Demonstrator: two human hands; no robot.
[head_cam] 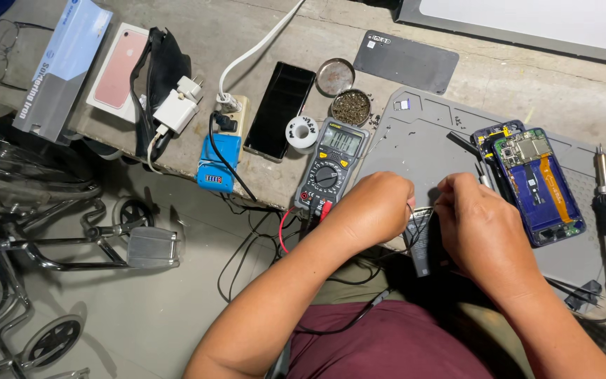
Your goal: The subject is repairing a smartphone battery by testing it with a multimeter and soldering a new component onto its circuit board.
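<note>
Your left hand (376, 207) and right hand (475, 228) each seem to pinch a probe against the battery (421, 242); you're testing, so next glance at the meter (332, 163).

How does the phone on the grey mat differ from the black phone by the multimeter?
The phone on the mat lies opened up, with its circuit board, an orange flex cable and blue inner frame exposed; the black phone is closed, showing only a dark glossy face. The opened phone rests on the grey work mat; the black phone lies on the bare bench beside the multimeter. Both lie flat, untouched by either hand.
</note>
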